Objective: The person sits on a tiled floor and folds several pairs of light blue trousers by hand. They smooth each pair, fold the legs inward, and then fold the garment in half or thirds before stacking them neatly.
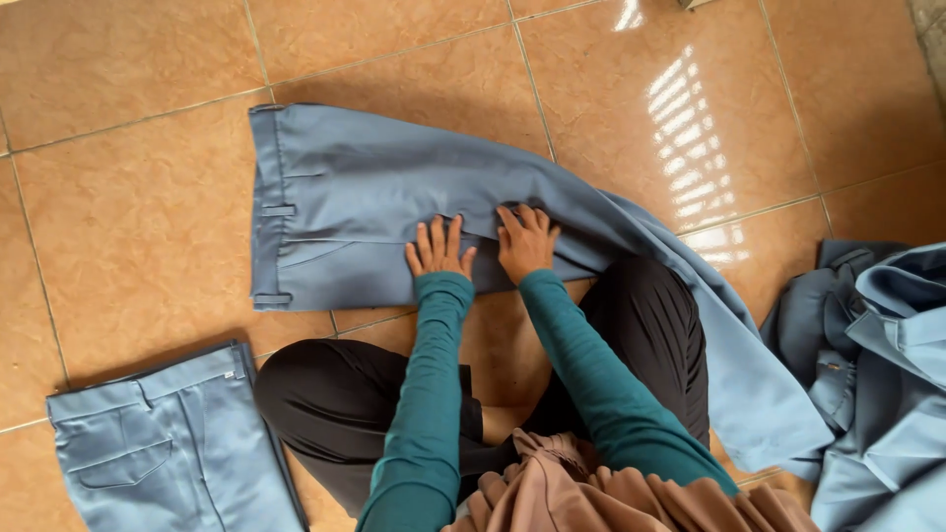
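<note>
A person sits on the tiled floor [118, 197] with both hands flat on blue pants [345, 207]. The pants lie spread out in the middle, with the waist at 9 o'clock and the legs running off to 4 o'clock, over the person's knee. The left hand [439, 251] and the right hand [524, 241] press down side by side near the lower edge of the pants. The fingers [438, 234] are spread wide and hold nothing. It looks like they push the cloth flat so it stays smooth. More pants [168, 443] lie folded at 8 o'clock. A pile of blue clothes [877, 365] sits at 3 o'clock, well apart from the hands.
</note>
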